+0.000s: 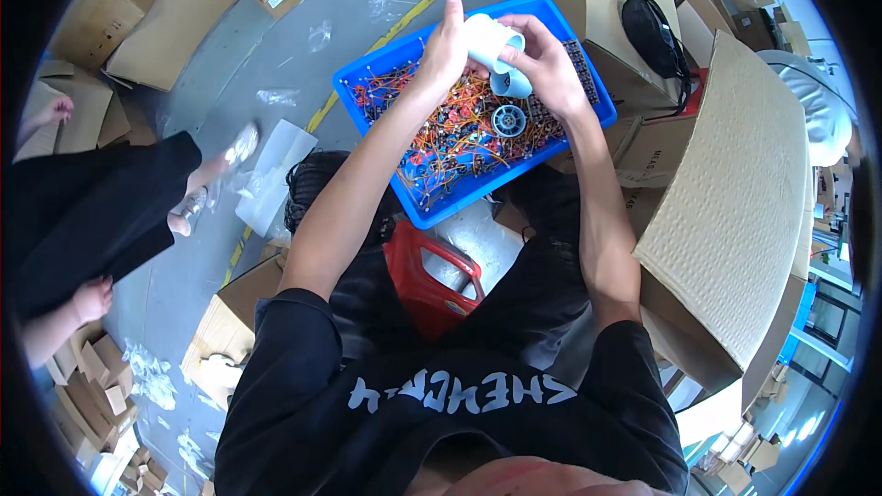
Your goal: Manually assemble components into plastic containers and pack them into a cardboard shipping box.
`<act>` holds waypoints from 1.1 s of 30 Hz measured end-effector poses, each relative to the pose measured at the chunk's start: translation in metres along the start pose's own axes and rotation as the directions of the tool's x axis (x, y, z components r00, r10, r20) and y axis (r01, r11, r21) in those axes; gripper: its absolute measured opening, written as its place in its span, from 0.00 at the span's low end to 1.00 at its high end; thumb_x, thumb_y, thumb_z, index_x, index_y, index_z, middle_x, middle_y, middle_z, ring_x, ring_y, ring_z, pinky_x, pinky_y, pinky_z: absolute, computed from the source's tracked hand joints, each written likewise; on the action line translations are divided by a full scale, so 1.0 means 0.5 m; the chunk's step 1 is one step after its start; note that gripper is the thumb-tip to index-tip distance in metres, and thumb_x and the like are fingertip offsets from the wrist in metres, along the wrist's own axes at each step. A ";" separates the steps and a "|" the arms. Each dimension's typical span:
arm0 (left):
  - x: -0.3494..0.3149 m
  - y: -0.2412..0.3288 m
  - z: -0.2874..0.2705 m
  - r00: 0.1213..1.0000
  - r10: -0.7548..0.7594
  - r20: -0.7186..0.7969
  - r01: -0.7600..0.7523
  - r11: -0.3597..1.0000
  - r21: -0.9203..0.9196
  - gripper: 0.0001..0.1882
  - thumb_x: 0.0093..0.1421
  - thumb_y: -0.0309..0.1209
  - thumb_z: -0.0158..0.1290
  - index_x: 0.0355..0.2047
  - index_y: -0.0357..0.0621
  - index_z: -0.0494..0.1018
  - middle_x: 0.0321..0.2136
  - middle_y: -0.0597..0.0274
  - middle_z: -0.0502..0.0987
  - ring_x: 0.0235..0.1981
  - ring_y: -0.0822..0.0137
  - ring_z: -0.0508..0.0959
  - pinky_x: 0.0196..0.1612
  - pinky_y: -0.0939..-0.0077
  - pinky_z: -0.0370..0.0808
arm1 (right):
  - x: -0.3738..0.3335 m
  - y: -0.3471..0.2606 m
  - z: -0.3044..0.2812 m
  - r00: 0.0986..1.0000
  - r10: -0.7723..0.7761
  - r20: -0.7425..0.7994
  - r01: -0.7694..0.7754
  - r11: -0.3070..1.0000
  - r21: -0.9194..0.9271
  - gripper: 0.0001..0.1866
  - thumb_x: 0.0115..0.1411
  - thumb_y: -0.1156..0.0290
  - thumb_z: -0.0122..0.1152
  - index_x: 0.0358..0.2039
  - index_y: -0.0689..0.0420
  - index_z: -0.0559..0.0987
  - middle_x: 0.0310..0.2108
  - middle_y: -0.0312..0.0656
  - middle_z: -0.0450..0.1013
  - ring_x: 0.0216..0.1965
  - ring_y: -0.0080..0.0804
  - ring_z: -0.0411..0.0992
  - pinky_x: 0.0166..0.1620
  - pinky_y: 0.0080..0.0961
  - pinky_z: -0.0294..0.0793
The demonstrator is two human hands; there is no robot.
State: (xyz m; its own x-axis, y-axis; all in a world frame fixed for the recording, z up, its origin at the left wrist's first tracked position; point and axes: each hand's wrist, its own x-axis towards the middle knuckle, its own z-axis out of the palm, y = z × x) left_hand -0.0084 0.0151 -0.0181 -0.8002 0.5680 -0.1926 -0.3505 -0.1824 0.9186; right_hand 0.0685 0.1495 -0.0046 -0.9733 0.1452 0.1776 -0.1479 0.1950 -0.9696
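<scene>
A white hollow plastic cylinder (484, 39) is between my two hands, above the blue tray (439, 213). My left hand (445, 53) is closed round its left side with the thumb pointing up; most of the fingers are hidden behind it. My right hand (549, 69) grips the open right end, thumb at the rim. Just below the cylinder is a pale blue round part (512, 84); whether it touches my right hand I cannot tell. A grey spoked wheel-like part (508, 120) lies on the many small wired components (450, 129) in the tray.
A red plastic stool (418, 280) stands between my legs. Large cardboard boxes (726, 211) rise close on my right, one carrying a black bag (654, 37). To the left, another person (101, 211) in black is beside me. Plastic scraps (147, 372) litter the floor.
</scene>
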 end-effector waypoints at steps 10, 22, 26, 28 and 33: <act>0.040 -0.018 -0.045 0.988 0.145 -0.051 -0.110 0.900 0.422 0.31 0.66 0.54 0.36 0.43 0.32 0.67 0.36 0.48 0.75 0.37 0.56 0.77 0.39 0.66 0.72 | -0.005 -0.035 0.041 0.988 -0.119 -0.096 0.057 0.867 -0.494 0.27 0.56 0.60 0.63 0.46 0.71 0.68 0.35 0.57 0.74 0.41 0.49 0.74 0.44 0.35 0.72; -0.006 0.003 0.006 0.796 0.565 0.215 -0.540 0.505 0.674 0.28 0.56 0.33 0.59 0.54 0.36 0.64 0.48 0.45 0.71 0.50 0.56 0.73 0.52 0.66 0.70 | 0.005 0.010 0.019 0.946 -0.267 -0.186 0.071 0.729 -0.681 0.20 0.58 0.69 0.57 0.45 0.71 0.66 0.37 0.63 0.71 0.42 0.58 0.72 0.41 0.39 0.73; 0.004 -0.005 -0.012 0.823 0.528 0.211 -0.532 0.583 0.614 0.27 0.58 0.33 0.57 0.54 0.34 0.63 0.50 0.48 0.70 0.49 0.59 0.74 0.52 0.67 0.70 | 0.013 0.022 -0.001 0.967 -0.201 -0.155 0.072 0.802 -0.594 0.21 0.55 0.70 0.61 0.45 0.68 0.68 0.38 0.61 0.71 0.44 0.52 0.72 0.41 0.37 0.74; 0.013 -0.003 -0.026 0.920 0.343 0.189 -0.386 0.875 0.294 0.26 0.58 0.35 0.57 0.52 0.34 0.65 0.49 0.49 0.72 0.48 0.63 0.74 0.49 0.71 0.71 | 0.013 0.015 -0.020 0.995 -0.086 -0.044 0.062 0.913 -0.402 0.23 0.51 0.72 0.65 0.46 0.64 0.69 0.40 0.57 0.71 0.45 0.46 0.73 0.42 0.35 0.75; 0.030 -0.010 -0.036 0.973 0.200 0.118 -0.215 0.967 0.137 0.15 0.59 0.33 0.55 0.42 0.35 0.74 0.37 0.55 0.79 0.42 0.71 0.76 0.42 0.76 0.73 | -0.001 -0.004 -0.027 0.987 -0.157 0.037 0.157 0.885 -0.439 0.25 0.46 0.75 0.70 0.45 0.60 0.72 0.39 0.50 0.73 0.43 0.40 0.74 0.43 0.31 0.76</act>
State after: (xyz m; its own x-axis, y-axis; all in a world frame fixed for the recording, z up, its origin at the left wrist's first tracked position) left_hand -0.0276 0.0099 -0.0317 -0.7912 0.6104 0.0369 -0.1001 -0.1887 0.9769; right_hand 0.0718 0.1620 -0.0008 -0.9438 0.0767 0.3214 -0.2068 0.6213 -0.7558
